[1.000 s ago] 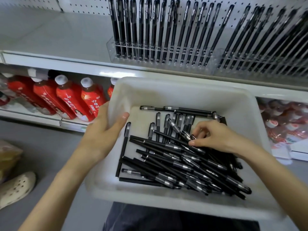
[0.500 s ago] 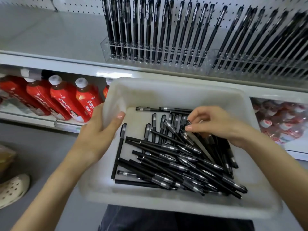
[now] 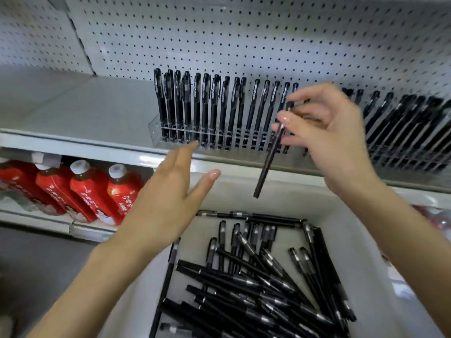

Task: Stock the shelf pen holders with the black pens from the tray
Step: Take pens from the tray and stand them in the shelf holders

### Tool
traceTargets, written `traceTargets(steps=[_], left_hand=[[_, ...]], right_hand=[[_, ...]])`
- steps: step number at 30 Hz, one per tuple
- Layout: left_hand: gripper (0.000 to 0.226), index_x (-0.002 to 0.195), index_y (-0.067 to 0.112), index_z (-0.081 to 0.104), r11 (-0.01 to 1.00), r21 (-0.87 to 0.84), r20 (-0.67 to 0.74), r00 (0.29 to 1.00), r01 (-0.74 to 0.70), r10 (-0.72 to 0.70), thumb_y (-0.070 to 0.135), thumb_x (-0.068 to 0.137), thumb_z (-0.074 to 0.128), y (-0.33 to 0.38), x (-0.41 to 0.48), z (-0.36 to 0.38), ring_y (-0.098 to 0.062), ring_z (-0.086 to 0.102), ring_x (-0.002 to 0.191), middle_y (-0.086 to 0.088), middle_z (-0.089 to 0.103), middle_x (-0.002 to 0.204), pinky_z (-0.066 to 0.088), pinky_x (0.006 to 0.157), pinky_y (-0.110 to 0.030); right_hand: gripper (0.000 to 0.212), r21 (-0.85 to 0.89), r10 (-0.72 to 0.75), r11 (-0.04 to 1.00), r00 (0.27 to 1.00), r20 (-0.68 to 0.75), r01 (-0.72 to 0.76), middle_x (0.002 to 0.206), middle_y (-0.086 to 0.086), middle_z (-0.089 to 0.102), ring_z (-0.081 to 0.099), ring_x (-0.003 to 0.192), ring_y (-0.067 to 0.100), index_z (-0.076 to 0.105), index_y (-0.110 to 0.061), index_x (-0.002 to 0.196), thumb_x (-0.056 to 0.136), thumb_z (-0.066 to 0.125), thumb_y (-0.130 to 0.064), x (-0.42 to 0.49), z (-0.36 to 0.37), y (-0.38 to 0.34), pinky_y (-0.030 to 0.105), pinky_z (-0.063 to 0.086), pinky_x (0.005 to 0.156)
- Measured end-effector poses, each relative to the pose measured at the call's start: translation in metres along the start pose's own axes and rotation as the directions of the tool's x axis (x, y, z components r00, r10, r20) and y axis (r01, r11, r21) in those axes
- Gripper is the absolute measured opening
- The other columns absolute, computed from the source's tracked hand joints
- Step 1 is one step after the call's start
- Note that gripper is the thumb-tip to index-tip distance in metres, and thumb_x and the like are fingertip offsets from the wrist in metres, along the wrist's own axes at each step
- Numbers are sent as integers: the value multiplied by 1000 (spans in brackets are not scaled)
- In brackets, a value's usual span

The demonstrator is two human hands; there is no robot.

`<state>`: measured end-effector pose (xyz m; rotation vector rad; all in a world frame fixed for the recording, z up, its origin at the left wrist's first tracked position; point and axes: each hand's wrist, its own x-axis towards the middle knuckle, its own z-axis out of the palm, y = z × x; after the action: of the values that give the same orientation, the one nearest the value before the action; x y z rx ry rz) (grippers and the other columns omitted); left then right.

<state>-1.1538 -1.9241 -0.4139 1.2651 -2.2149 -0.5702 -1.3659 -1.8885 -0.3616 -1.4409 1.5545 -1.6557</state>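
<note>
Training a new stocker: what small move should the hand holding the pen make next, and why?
Probably lift the black plastic pen, pinched in the right hand, to a gap in the clear plastic holder; it hangs tilted in front of the standing pens, not yet slotted.

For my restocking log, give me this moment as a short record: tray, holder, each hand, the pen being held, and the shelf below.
tray: white, loose pens piled inside
pen holder: clear, on the shelf, standing pens in a row
left hand: open, fingers straight, holding nothing, near the tray's far left corner
right hand: pinches one pen near its upper end
held pen: black, tilted, in front of the holder, not yet slotted
lower shelf: red bottles with white caps
</note>
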Motion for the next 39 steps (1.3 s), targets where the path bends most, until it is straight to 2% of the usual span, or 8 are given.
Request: traceTargets(steps=[5,9,12,17,20,28,34,39], left_hand=[[64,147,24,23,968,175,14,983,-181,182,55,92,29,8,35,14,-8,25,136,6,30,150,16,105,-19],[63,145,19,31,953,218,-29,975,-209,220,54,93,27,-4,49,23,-11,26,135,1,35,148,11,107,-19],[64,142,14,37,947,220,-29,969,-234,246,54,94,25,-14,53,30,-9,25,131,-3,41,144,12,111,-27],[66,141,14,38,943,225,-22,966,-246,258,55,93,21,-21,60,36,-6,19,137,0,38,145,2,115,-27],[67,141,13,37,946,221,-16,969,-237,247,56,93,19,-22,62,39,-7,20,139,-1,37,146,2,116,-27],[71,143,13,33,951,196,-2,970,-238,243,59,93,15,-25,62,41,-6,16,137,-1,33,149,-3,114,-25],[71,146,15,28,958,153,17,970,-242,242,60,92,15,-28,63,38,-3,12,138,2,27,151,-7,111,-18],[72,148,19,21,959,137,44,969,-246,242,62,90,19,-29,64,33,-2,10,139,5,23,153,-6,109,-12]], right_hand=[[23,-32,-185,983,956,-230,182,82,-7,60,68,79,12,52,-24,88,84,69,-9,36,12,-13,29,59,67],[29,-116,-251,967,935,-249,228,90,-1,61,68,84,14,47,-33,86,85,67,-12,57,23,-3,39,58,75],[32,-138,-271,960,927,-260,242,86,-5,60,67,84,9,46,-35,84,85,67,-11,64,30,8,36,57,78],[33,-211,-314,939,926,-209,271,84,-14,56,63,83,1,45,-36,85,86,66,-11,70,38,18,22,54,80],[23,-252,-331,926,927,-177,282,82,-17,56,60,78,-5,48,-24,89,86,66,-11,74,41,25,13,49,76],[18,-494,-321,836,943,-88,239,88,-8,62,57,85,4,58,-17,100,86,67,-24,73,48,38,8,39,72],[20,-617,-374,735,927,-23,281,92,-6,54,51,92,19,63,-12,97,82,70,-23,77,50,47,23,29,73],[23,-641,-396,704,918,3,306,93,-8,50,50,93,18,63,-12,98,80,72,-23,79,51,45,28,38,79]])
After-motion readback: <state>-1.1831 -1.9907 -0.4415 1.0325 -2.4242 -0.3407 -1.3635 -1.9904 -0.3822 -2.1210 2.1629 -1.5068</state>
